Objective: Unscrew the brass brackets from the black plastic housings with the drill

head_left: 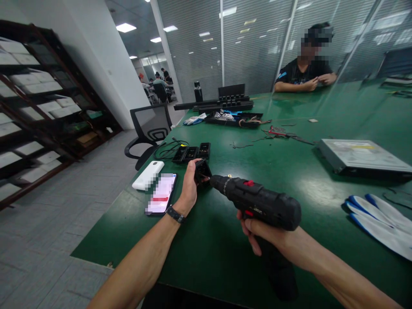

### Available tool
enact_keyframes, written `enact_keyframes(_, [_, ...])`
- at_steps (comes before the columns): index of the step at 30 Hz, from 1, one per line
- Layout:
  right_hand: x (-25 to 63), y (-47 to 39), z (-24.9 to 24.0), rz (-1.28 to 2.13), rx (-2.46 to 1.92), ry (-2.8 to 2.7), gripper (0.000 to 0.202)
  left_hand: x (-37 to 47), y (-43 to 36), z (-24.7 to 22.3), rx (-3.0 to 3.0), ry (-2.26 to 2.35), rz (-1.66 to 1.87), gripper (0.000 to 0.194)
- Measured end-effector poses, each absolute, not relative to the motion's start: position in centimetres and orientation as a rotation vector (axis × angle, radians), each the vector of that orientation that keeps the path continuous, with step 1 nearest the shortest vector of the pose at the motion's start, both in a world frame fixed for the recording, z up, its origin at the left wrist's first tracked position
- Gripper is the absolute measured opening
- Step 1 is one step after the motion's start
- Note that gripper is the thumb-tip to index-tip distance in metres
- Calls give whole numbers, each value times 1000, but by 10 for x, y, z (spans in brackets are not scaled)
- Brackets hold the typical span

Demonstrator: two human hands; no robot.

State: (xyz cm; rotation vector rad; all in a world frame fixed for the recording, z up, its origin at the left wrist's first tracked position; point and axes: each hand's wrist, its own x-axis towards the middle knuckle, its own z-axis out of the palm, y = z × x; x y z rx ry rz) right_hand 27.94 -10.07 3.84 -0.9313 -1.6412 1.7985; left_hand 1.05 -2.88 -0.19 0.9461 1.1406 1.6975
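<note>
My right hand [267,231] is wrapped round the grip of a black cordless drill [257,199] with red switches. The drill points left, its tip at the open side of a small black box [202,171]. That box is held in my left hand [189,184], a little above the green table [219,244]; the thumb lies along its top edge and the other fingers are mostly hidden. Whether the bit touches a screw inside cannot be made out. Just beyond my left hand, several similar black boxes [191,153] stand in a row with a black cable [164,150].
Left of my hand lie a phone [163,193] and a white power bank [148,175]. To the right are a flat metal case [363,156] and white-blue gloves [383,219]. Farther back are a black tray [236,120], red-handled pliers [278,133] and a seated person [305,71].
</note>
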Motion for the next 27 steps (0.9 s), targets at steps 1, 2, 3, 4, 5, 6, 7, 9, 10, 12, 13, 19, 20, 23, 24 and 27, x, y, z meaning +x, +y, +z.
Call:
enact_keyframes(1, [279, -101, 38, 1794, -931, -1646, 14, 10, -29, -2, 939, 1132, 1696, 66])
enact_keyframes(2, [279, -101, 38, 1790, -924, -1652, 14, 10, -28, -1, 939, 1124, 1693, 65])
enact_keyframes(3, [279, -101, 38, 1789, -915, -1652, 14, 10, -28, -1, 941, 1118, 1689, 63])
enact_keyframes(4, [278, -100, 38, 1794, -910, -1641, 14, 9, -27, -1, 945, 1111, 1687, 62])
enact_keyframes(5, [278, -100, 38, 1810, -909, -1621, 15, 9, -27, -1, 947, 1107, 1684, 61])
enact_keyframes(6, [277, -99, 38, 1831, -912, -1593, 17, 8, -26, -2, 946, 1108, 1684, 60])
enact_keyframes(7, [277, -99, 39, 1856, -916, -1562, 19, 8, -26, -2, 944, 1115, 1686, 58])
enact_keyframes(9, [276, -97, 41, 1909, -917, -1498, 21, 8, -25, -2, 935, 1131, 1690, 54])
enact_keyframes(10, [276, -97, 42, 1932, -910, -1466, 22, 8, -25, -1, 930, 1132, 1690, 52])
enact_keyframes(12, [277, -97, 43, 1971, -884, -1393, 23, 8, -24, -1, 910, 1111, 1685, 50])
enact_keyframes(13, [277, -97, 42, 1992, -870, -1350, 24, 8, -24, 0, 893, 1091, 1684, 49])
enact_keyframes(19, [277, -99, 39, 2125, -810, -1045, 28, 5, -20, -2, 777, 993, 1726, 43])
enact_keyframes(20, [277, -98, 40, 2138, -809, -1005, 28, 5, -19, -2, 769, 977, 1736, 40])
enact_keyframes(23, [277, -98, 42, 2165, -806, -953, 31, 2, -17, -4, 768, 942, 1745, 39])
enact_keyframes(24, [277, -98, 43, 2164, -803, -954, 31, 2, -17, -4, 774, 936, 1740, 40])
enact_keyframes(27, [278, -98, 42, 2144, -785, -995, 29, 2, -19, -2, 736, 941, 1734, 41])
